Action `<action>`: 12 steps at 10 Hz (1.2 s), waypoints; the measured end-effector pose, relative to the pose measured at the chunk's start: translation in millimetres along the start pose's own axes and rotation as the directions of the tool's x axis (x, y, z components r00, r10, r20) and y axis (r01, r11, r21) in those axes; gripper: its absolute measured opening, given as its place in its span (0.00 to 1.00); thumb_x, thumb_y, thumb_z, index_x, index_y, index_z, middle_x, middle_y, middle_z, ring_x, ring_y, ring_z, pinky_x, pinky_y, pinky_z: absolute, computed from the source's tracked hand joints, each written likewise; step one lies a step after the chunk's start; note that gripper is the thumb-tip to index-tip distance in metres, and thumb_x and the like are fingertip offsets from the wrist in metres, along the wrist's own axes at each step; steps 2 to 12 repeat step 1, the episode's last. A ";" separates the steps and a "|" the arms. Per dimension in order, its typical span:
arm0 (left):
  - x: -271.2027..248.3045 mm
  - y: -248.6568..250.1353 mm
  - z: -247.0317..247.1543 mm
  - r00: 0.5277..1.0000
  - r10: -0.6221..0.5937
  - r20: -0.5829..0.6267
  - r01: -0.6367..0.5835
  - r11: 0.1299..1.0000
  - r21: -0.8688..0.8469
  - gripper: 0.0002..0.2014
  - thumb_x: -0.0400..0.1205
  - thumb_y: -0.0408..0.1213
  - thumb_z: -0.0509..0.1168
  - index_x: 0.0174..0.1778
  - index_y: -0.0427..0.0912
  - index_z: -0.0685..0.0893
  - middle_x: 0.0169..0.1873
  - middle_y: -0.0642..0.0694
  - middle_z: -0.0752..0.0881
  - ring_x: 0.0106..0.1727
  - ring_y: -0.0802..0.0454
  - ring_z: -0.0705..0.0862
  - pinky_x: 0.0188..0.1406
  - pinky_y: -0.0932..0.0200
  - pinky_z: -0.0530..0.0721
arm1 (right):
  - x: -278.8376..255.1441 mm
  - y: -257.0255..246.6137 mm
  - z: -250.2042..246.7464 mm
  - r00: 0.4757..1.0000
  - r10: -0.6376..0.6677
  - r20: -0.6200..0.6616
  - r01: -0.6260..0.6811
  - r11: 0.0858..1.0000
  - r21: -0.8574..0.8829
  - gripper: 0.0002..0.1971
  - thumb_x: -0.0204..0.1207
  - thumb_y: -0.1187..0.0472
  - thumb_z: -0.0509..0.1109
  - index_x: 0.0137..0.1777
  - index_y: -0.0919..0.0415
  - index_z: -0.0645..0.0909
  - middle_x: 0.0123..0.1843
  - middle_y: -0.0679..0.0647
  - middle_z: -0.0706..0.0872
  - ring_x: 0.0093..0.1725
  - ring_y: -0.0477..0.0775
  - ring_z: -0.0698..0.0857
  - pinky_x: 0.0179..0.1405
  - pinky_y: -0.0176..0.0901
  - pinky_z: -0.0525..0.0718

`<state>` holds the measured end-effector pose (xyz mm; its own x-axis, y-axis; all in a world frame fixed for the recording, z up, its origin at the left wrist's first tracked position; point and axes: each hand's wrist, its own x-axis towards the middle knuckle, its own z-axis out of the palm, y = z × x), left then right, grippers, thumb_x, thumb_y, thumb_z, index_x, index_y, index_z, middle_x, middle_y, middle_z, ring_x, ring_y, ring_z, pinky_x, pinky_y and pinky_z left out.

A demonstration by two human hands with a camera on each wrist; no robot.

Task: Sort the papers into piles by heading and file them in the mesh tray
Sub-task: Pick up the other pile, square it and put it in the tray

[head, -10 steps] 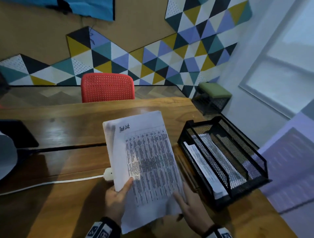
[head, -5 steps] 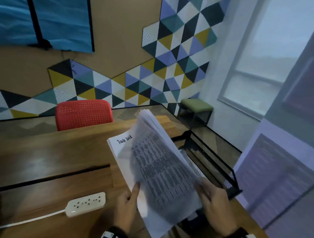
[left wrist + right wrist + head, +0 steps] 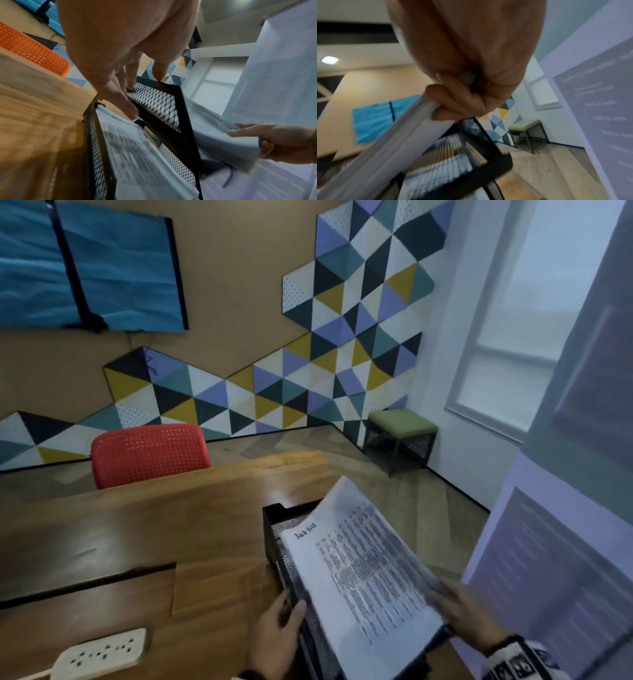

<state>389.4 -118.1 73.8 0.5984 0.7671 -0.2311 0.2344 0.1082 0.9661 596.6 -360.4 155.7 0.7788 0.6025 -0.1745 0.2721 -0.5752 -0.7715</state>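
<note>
A thick stack of printed papers (image 3: 363,577) headed "Task List" lies tilted over the top tier of the black mesh tray (image 3: 274,546) at the desk's right end. My right hand (image 3: 459,611) pinches the stack's near right corner; the right wrist view shows the fingers curled round the paper edge (image 3: 385,148). My left hand (image 3: 287,611) holds the tray's left side. In the left wrist view its thumb and fingers pinch the upper tier's mesh wall (image 3: 159,102). Another printed sheet (image 3: 137,155) lies in the lower tier.
A white power strip (image 3: 99,655) lies on the wooden desk (image 3: 171,525) at the near left. A red chair (image 3: 150,453) stands behind the desk and a green stool (image 3: 400,433) in the corner. A wall rises close on the right of the tray.
The stack has swung from in front of me rightward over the tray. My left hand has let go of the papers and taken hold of the tray's side. The right hand still holds them.
</note>
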 end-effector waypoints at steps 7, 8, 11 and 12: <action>2.6 -27.4 6.9 0.999 -0.027 0.032 0.027 1.000 0.011 0.30 0.72 0.65 0.73 0.65 0.51 0.87 0.53 0.50 0.92 0.59 0.46 0.89 0.65 0.44 0.85 | 34.4 36.5 26.5 0.996 -0.034 -0.081 0.002 0.933 -0.359 0.14 0.79 0.57 0.70 0.63 0.57 0.83 0.60 0.53 0.88 0.59 0.56 0.86 0.58 0.42 0.80; 2.6 -27.4 6.9 0.999 -0.027 0.032 0.027 1.000 0.011 0.30 0.72 0.65 0.73 0.65 0.51 0.87 0.53 0.50 0.92 0.59 0.46 0.89 0.65 0.44 0.85 | 34.4 36.5 26.5 0.996 -0.034 -0.081 0.002 0.933 -0.359 0.14 0.79 0.57 0.70 0.63 0.57 0.83 0.60 0.53 0.88 0.59 0.56 0.86 0.58 0.42 0.80; 2.6 -27.4 6.9 0.999 -0.027 0.032 0.027 1.000 0.011 0.30 0.72 0.65 0.73 0.65 0.51 0.87 0.53 0.50 0.92 0.59 0.46 0.89 0.65 0.44 0.85 | 34.4 36.5 26.5 0.996 -0.034 -0.081 0.002 0.933 -0.359 0.14 0.79 0.57 0.70 0.63 0.57 0.83 0.60 0.53 0.88 0.59 0.56 0.86 0.58 0.42 0.80; 2.6 -27.4 6.9 0.999 -0.027 0.032 0.027 1.000 0.011 0.30 0.72 0.65 0.73 0.65 0.51 0.87 0.53 0.50 0.92 0.59 0.46 0.89 0.65 0.44 0.85 | 34.4 36.5 26.5 0.996 -0.034 -0.081 0.002 0.933 -0.359 0.14 0.79 0.57 0.70 0.63 0.57 0.83 0.60 0.53 0.88 0.59 0.56 0.86 0.58 0.42 0.80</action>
